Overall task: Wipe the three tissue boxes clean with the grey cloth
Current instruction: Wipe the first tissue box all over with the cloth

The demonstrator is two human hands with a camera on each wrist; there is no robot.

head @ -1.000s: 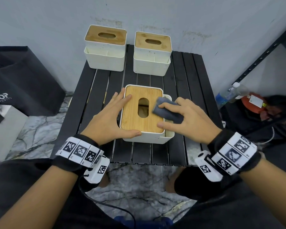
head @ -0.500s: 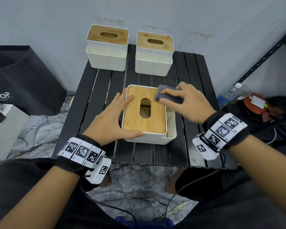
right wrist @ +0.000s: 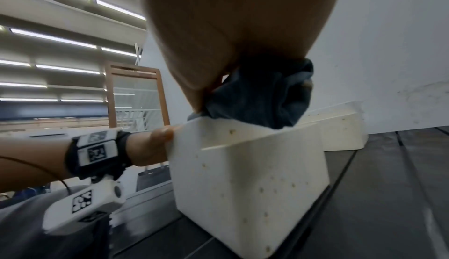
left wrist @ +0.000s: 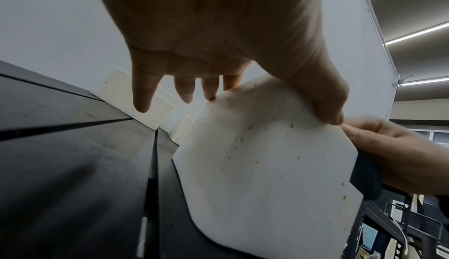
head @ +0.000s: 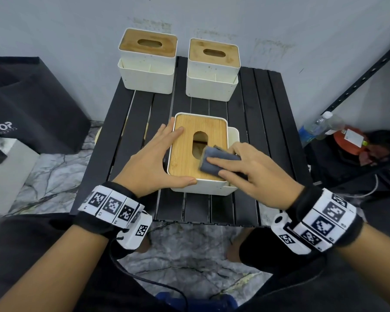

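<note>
Grey cloth (head: 218, 163) lies on the near tissue box (head: 203, 188), on its bamboo lid (head: 185, 152), pinched between my right hand's (head: 257, 176) thumb and fingers. My left hand (head: 149, 170) braces the box, fingers straight. Left wrist: fingers (left wrist: 143, 94) slightly parted, thumb on the speckled wall. Right wrist: I see the cloth bunched under the palm.

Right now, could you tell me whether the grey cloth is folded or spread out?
Folded: the grey cloth is a thick wad under the right hand, covering only one corner of the wooden lid.
</note>
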